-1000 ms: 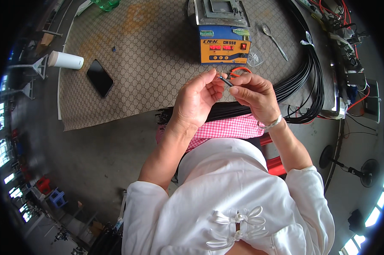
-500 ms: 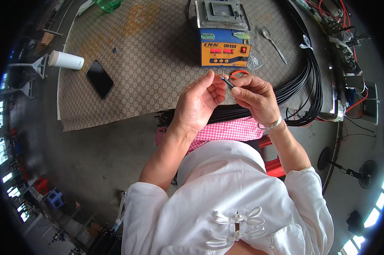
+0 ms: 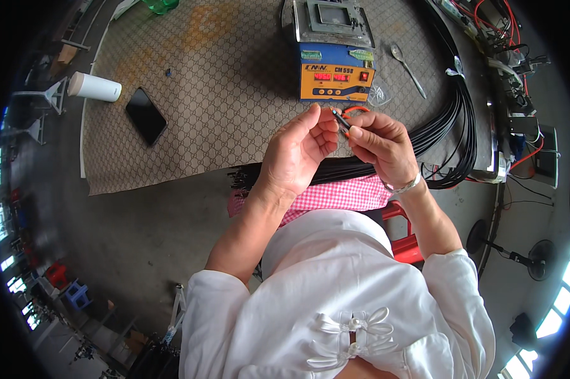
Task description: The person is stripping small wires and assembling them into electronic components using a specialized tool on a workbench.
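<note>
Above the near edge of the table, my right hand [image 3: 384,146] pinches a thin black cable [image 3: 340,119] between thumb and fingers, its end pointing up and left. A small pale bit shows at the cable's tip. My left hand [image 3: 299,148] is closed beside that tip, thumb against forefinger and the other fingers curled; what they pinch, if anything, is too small to make out. Just beyond my hands lies an orange-handled tool [image 3: 357,108], partly hidden by the fingers. Behind it stands an orange-and-blue box-shaped machine [image 3: 335,82] with red digital displays and a metal top.
A thick bundle of black cables [image 3: 465,120] curves along the table's right side and across my lap over a pink checked cloth [image 3: 335,194]. A metal spoon [image 3: 409,71] lies right of the machine. At left are a black phone [image 3: 146,117] and a white cup [image 3: 95,87] on its side.
My right hand has shifted slightly, and the cable's tip now stands clearer of my left fingertips. The view has moved a little; the table things look unmoved.
</note>
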The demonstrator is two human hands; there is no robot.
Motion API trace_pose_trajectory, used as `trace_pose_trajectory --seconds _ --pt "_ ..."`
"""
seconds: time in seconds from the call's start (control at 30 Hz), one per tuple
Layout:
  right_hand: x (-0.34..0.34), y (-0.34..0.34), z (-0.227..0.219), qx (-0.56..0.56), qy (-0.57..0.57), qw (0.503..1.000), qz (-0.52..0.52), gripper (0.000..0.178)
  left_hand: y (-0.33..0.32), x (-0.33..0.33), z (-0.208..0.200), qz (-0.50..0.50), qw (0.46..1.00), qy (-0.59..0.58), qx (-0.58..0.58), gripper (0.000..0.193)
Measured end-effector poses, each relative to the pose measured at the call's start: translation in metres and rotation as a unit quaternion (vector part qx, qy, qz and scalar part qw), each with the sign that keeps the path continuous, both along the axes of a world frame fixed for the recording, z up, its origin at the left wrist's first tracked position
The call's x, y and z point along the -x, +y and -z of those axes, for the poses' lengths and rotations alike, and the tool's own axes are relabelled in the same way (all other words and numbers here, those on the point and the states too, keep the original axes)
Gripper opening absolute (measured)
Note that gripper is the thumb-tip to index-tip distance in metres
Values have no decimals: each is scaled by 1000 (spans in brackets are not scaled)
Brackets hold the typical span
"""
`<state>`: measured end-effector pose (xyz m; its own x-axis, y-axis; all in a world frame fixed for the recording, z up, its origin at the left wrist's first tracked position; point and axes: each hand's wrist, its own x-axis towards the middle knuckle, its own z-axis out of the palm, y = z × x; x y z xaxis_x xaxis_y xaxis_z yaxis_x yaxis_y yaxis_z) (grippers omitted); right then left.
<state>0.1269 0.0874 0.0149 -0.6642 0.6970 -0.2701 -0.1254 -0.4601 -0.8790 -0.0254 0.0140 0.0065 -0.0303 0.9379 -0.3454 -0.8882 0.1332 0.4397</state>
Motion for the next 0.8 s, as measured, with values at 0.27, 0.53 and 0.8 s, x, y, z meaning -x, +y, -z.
trace_pose_trajectory --seconds 0.27,0.53,0.8 --pt "8 54 -20 -356 -169 918 44 13 -4 1 33 -12 996 16 82 20" --pt "40 159 -8 -602 -345 717 69 15 -12 1 71 -11 986 20 166 16" --pt "62 186 3 -609 -411 677 30 17 -13 5 89 -14 976 22 216 13"
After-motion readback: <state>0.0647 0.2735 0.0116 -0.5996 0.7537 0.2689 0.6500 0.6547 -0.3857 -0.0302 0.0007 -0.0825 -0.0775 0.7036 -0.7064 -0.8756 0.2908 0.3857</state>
